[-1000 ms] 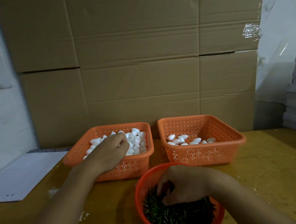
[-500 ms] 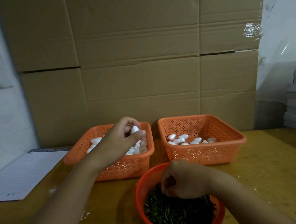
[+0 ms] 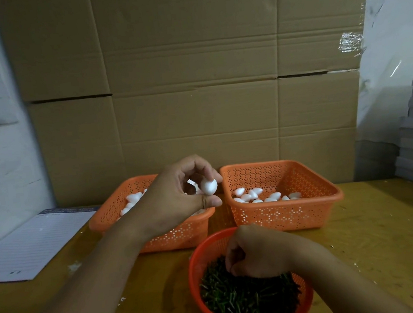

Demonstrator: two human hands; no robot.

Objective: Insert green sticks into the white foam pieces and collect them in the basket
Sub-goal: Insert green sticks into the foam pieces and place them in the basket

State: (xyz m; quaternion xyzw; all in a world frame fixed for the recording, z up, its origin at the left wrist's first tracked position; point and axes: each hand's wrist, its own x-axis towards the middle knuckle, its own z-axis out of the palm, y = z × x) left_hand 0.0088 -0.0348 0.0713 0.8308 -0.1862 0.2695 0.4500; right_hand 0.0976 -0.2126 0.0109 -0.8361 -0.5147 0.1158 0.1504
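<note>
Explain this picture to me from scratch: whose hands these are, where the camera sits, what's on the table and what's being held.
The camera is worn on a person's head and looks down at their two bare hands. The left hand pinches one white foam piece above the left basket, which holds more foam. The right hand is curled down among the green sticks in the round red bowl; whether it grips one is hidden. The right basket holds a few foam pieces. A lined paper pad lies at left on the wooden table.
</note>
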